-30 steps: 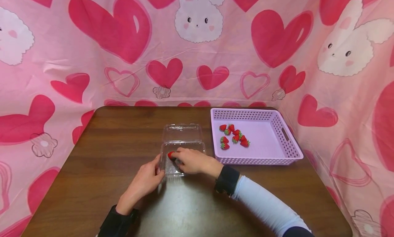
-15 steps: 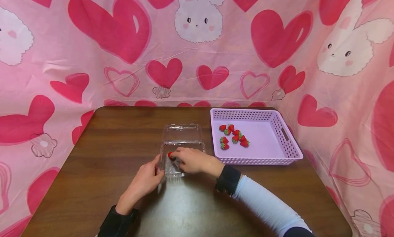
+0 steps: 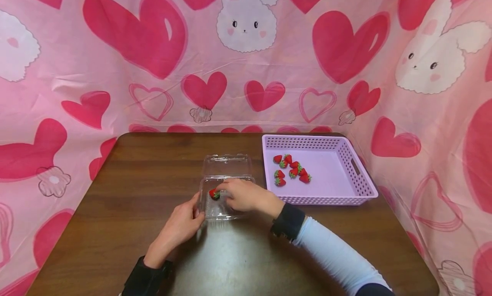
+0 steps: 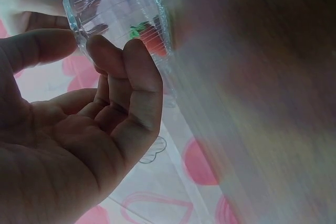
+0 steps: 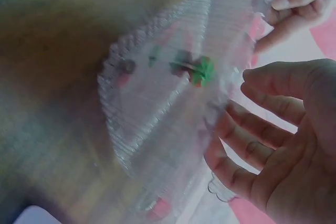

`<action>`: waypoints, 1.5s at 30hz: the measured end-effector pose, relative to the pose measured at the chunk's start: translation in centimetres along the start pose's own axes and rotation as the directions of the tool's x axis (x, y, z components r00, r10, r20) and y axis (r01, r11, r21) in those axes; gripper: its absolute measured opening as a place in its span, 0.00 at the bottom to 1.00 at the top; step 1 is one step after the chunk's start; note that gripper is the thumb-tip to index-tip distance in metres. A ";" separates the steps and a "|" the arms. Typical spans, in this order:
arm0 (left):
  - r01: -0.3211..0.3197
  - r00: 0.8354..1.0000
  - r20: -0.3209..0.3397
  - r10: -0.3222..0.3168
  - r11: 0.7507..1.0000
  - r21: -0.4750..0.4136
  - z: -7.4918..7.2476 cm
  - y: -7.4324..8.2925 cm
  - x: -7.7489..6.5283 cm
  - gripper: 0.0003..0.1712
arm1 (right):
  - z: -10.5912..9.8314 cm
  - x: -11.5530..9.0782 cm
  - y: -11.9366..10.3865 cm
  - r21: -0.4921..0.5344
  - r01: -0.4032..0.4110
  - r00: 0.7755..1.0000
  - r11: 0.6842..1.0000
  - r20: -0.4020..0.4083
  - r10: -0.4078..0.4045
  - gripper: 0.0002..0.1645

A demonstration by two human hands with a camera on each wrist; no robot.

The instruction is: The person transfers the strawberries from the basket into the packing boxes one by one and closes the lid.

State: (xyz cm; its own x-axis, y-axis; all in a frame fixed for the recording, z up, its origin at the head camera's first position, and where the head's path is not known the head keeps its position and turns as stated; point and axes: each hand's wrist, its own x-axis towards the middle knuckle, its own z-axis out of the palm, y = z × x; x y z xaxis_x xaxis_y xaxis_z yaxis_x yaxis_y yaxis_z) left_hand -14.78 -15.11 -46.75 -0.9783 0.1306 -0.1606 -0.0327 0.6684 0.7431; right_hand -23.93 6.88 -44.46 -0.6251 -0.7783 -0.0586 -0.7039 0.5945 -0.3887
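A clear plastic clamshell container [image 3: 224,212] stands on the table with its lid folded back, away from the person. One strawberry [image 3: 214,194] with a green leafy top lies inside, near the left wall. At the container's left front edge, my left hand [image 3: 183,221] pinches the rim between thumb and curled fingers; the left wrist view shows this grip close up. My right hand [image 3: 246,196] hovers over the container's right half, apart from the strawberry. In the right wrist view its fingers [image 5: 254,124] are loosely bent and hold nothing.
A purple perforated basket [image 3: 330,200] stands at the right of the container. Several strawberries [image 3: 293,173] lie in its left part. The dark wooden table [image 3: 146,193] is bordered by a pink heart-patterned cloth [image 3: 230,65] behind and at both sides.
My right hand has let go of the strawberry and drawn back slightly up and to the right. The strawberry stays in the container. My left hand has kept its place.
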 end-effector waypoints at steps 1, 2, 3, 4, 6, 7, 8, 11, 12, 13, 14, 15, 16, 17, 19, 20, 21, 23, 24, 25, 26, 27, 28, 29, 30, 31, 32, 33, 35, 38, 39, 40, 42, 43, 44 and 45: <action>-0.002 1.000 -0.001 0.002 1.000 0.002 0.0 0.0 0.0 0.42 | -0.2 0.0 0.0 0.002 -0.007 1.000 1.000 -0.005 0.007 0.24; -0.002 1.000 -0.002 0.002 1.000 0.002 0.0 0.0 0.0 0.42 | -0.4 0.0 0.0 0.005 -0.016 1.000 1.000 -0.012 0.016 0.25; -0.003 1.000 -0.002 0.003 1.000 0.001 0.0 0.0 0.0 0.42 | -0.7 -0.1 0.1 0.003 -0.024 1.000 1.000 -0.018 0.025 0.25; -0.003 1.000 -0.002 0.003 1.000 0.001 -0.1 0.0 0.0 0.42 | -1.0 -0.1 0.1 0.002 -0.030 0.999 1.000 -0.023 0.030 0.25; 0.001 1.000 0.000 -0.001 1.000 -0.004 -0.1 0.0 0.0 0.42 | -1.5 -0.2 0.1 0.015 -0.033 0.999 0.999 -0.031 0.033 0.25; 0.004 1.000 0.001 -0.004 1.000 -0.006 -0.1 0.1 0.0 0.42 | -1.7 -0.2 0.1 0.024 -0.031 0.999 0.999 -0.033 0.032 0.25; 0.006 1.000 0.003 -0.006 1.000 -0.007 -0.1 0.1 0.0 0.42 | -2.0 -0.3 0.1 0.034 -0.033 0.999 0.999 -0.036 0.034 0.25; 0.009 1.000 0.005 -0.009 1.000 -0.010 -0.2 0.1 0.0 0.42 | -2.5 -0.5 0.4 0.056 -0.034 0.998 0.998 -0.045 0.036 0.24; 0.010 1.000 0.006 -0.010 1.000 -0.013 -0.2 0.1 0.0 0.42 | -2.7 -0.6 0.4 0.059 -0.035 0.998 0.998 -0.048 0.038 0.25; 0.009 1.000 0.005 -0.009 1.000 -0.013 -0.2 0.1 0.0 0.42 | -2.8 -0.7 0.5 0.058 -0.040 0.998 0.998 -0.053 0.043 0.25; 0.009 1.000 0.006 -0.009 1.000 -0.014 -0.2 0.1 0.0 0.42 | -3.0 -0.8 0.7 0.060 -0.045 0.997 0.997 -0.057 0.049 0.25; 0.009 1.000 0.006 -0.009 1.000 -0.014 -0.2 0.1 -0.1 0.42 | -3.1 -0.9 0.8 0.059 -0.051 0.997 0.997 -0.059 0.055 0.25; 0.009 1.000 0.006 -0.009 1.000 -0.013 -0.1 0.0 -0.1 0.42 | -3.2 -1.0 0.9 0.059 -0.057 0.996 0.997 -0.062 0.060 0.25; 0.009 1.000 0.005 -0.009 1.000 -0.012 -0.1 0.0 -0.1 0.42 | -3.4 -1.2 0.9 0.055 -0.060 0.996 0.997 -0.067 0.063 0.25; 0.007 1.000 0.003 -0.007 1.000 -0.008 -0.1 0.0 -0.1 0.42 | -3.6 -1.4 1.1 0.058 -0.064 0.995 0.996 -0.077 0.068 0.25; 0.006 1.000 0.002 -0.006 1.000 -0.006 -0.1 0.0 -0.1 0.42 | -3.8 -1.5 1.2 0.058 -0.062 0.994 0.996 -0.081 0.066 0.24; 0.003 1.000 -0.001 -0.003 1.000 -0.003 -0.1 -0.1 -0.1 0.42 | -3.9 -1.6 1.4 0.059 -0.060 0.994 0.996 -0.087 0.065 0.24; -0.006 1.000 -0.006 0.006 1.000 0.002 -0.1 -0.1 -0.1 0.42 | -4.1 -1.8 1.6 0.064 -0.055 0.993 0.996 -0.099 0.062 0.23; -0.009 1.000 -0.008 0.009 1.000 0.003 -0.1 -0.1 -0.1 0.42 | -4.2 -1.9 1.7 0.068 -0.057 0.992 0.996 -0.106 0.064 0.22; -0.011 1.000 -0.008 0.011 1.000 0.004 -0.1 -0.1 -0.1 0.42 | -4.3 -2.1 1.8 0.067 -0.063 0.991 0.996 -0.113 0.070 0.22; -0.011 1.000 -0.008 0.011 1.000 0.003 -0.1 -0.1 -0.1 0.42 | -4.4 -2.2 2.0 0.066 -0.070 0.989 0.995 -0.122 0.078 0.21; -0.010 1.000 -0.007 0.010 1.000 0.001 -0.1 -0.1 -0.1 0.42 | -4.4 -2.4 2.1 0.068 -0.080 0.987 0.995 -0.131 0.088 0.21; -0.007 1.000 -0.006 0.007 1.000 -0.002 -0.1 -0.1 -0.1 0.42 | -4.5 -2.5 2.3 0.063 -0.092 0.985 0.994 -0.141 0.100 0.20; -0.006 1.000 -0.006 0.006 1.000 0.000 0.0 -0.1 -0.1 0.42 | -4.5 -2.6 2.4 0.061 -0.103 0.982 0.993 -0.153 0.111 0.19; -0.005 1.000 -0.005 0.005 1.000 0.002 0.0 -0.1 -0.1 0.42 | -4.6 -2.7 2.6 0.059 -0.115 0.979 0.992 -0.164 0.123 0.19; -0.002 1.000 -0.004 0.002 1.000 0.002 0.0 -0.1 -0.1 0.42 | -4.7 -2.8 2.8 0.054 -0.127 0.976 0.990 -0.173 0.134 0.18; -0.002 1.000 -0.006 0.002 1.000 0.004 0.0 -0.1 -0.1 0.42 | -4.8 -2.9 2.9 0.052 -0.135 0.973 0.990 -0.183 0.142 0.17; -0.004 1.000 -0.010 0.004 1.000 0.008 0.0 -0.2 -0.1 0.42 | -4.9 -3.0 3.1 0.048 -0.142 0.970 0.989 -0.191 0.149 0.17; -0.009 1.000 -0.016 0.009 1.000 0.014 0.0 -0.2 0.0 0.42 | -5.3 -3.2 3.4 0.035 -0.153 0.966 0.988 -0.206 0.157 0.16; -0.010 1.000 -0.020 0.011 1.000 0.010 0.0 -0.2 0.0 0.42 | -5.8 -3.5 3.8 0.022 -0.187 0.959 0.982 -0.213 0.187 0.14; -0.008 1.000 -0.019 0.008 1.000 0.008 0.0 -0.2 0.0 0.42 | -6.0 -3.6 4.0 0.021 -0.198 0.957 0.980 -0.214 0.198 0.14; -0.004 1.000 -0.016 0.004 1.000 0.004 0.0 -0.2 0.0 0.42 | -6.2 -3.7 4.2 0.021 -0.211 0.954 0.977 -0.216 0.210 0.13; 0.005 1.000 -0.011 -0.005 1.000 -0.003 0.0 -0.1 0.0 0.42 | -6.6 -4.0 4.5 0.022 -0.242 0.947 0.970 -0.213 0.241 0.11; 0.011 1.000 -0.008 -0.011 1.000 -0.008 0.0 -0.1 -0.1 0.42 | -6.7 -4.2 4.7 0.016 -0.254 0.944 0.967 -0.214 0.252 0.11; 0.015 1.000 -0.005 -0.015 1.000 -0.012 0.1 -0.1 -0.1 0.42 | -6.9 -4.4 4.9 0.015 -0.265 0.941 0.964 -0.217 0.261 0.11; 0.017 1.000 -0.004 -0.017 1.000 -0.013 0.1 -0.1 -0.1 0.42 | -7.0 -4.5 5.1 0.013 -0.273 0.938 0.962 -0.219 0.269 0.10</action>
State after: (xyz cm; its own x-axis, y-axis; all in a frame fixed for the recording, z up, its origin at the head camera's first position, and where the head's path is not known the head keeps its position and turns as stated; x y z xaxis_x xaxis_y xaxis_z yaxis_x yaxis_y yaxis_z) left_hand -14.68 -15.16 -46.88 -0.9784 0.1166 -0.1708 -0.0519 0.6608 0.7488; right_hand -27.00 14.84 -39.75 -0.8496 -0.5257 0.0421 -0.5021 0.7819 -0.3695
